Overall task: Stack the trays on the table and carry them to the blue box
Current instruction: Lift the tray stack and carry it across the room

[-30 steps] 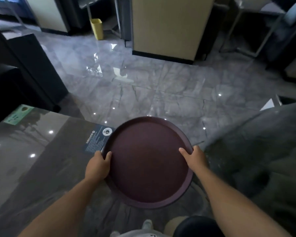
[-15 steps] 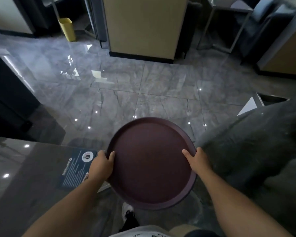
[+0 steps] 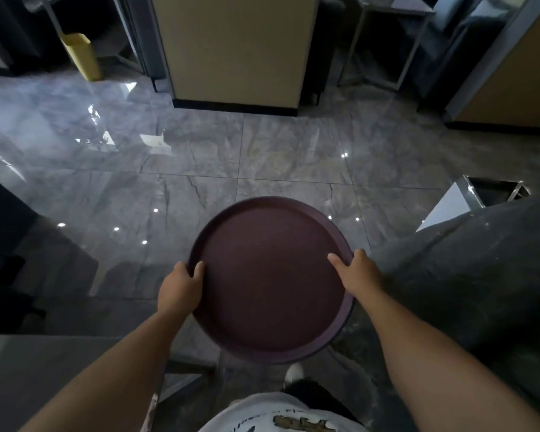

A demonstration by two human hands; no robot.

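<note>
A round dark maroon tray stack (image 3: 272, 279) is held level in front of me, above the grey marble floor. A second rim shows under the top tray at its right edge. My left hand (image 3: 180, 288) grips the left rim with the thumb over the edge. On the opposite rim my right hand (image 3: 357, 272) grips the same way. No blue box is in view.
A dark glossy table (image 3: 28, 375) lies at the lower left. A grey stone table (image 3: 480, 282) fills the right side, with a metal bin (image 3: 487, 194) behind it. Ahead stand a beige partition (image 3: 234, 48) and a yellow bin (image 3: 81, 54). Open floor (image 3: 231, 157) lies between.
I have turned right and stepped away from the dark table; the blue leaflet on it has left the view. The trays stay in both hands, now over the floor.
</note>
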